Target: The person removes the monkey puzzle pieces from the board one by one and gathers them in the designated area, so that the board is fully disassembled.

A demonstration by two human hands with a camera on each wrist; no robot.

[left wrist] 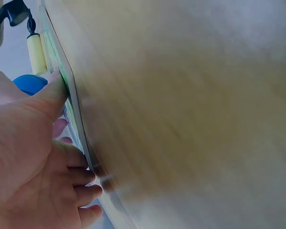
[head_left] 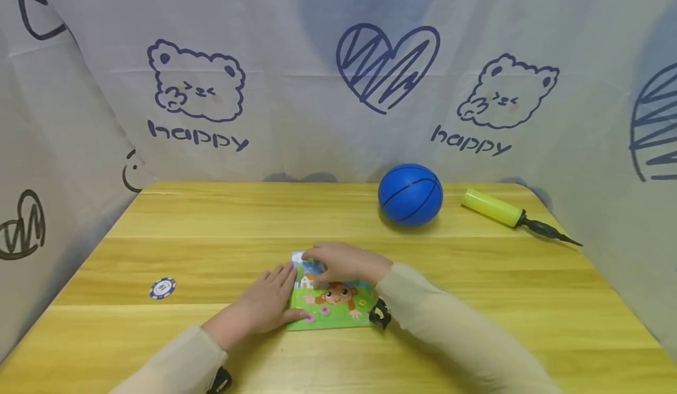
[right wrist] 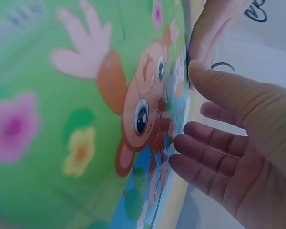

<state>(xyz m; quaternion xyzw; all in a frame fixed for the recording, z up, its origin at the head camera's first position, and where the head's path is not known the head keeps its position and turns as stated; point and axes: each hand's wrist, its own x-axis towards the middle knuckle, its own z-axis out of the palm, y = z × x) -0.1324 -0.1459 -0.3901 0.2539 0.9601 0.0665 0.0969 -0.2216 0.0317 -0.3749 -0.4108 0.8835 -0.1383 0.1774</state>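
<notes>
A flat jigsaw puzzle [head_left: 338, 317] with a cartoon monkey, flowers and a small house lies in the middle of the table; faint seams cross it in the right wrist view. My left hand [head_left: 272, 300] lies flat along its left edge, fingers straight and thumb over the lower left corner. In the left wrist view, that thumb [left wrist: 55, 93] rests at the puzzle's rim. My right hand [head_left: 344, 263] reaches over the upper part, fingertips at the upper left near the house. Its fingers [right wrist: 207, 148] are loosely bent and apart from the thumb, with nothing between them.
At the back of the wooden table [head_left: 211, 217] sits a blue ball [head_left: 410, 195]. Right of it lies a yellow hand pump [head_left: 494, 209] with a black end. A blue and white poker chip [head_left: 162, 288] lies at the left. A printed cloth [head_left: 296, 117] hangs behind.
</notes>
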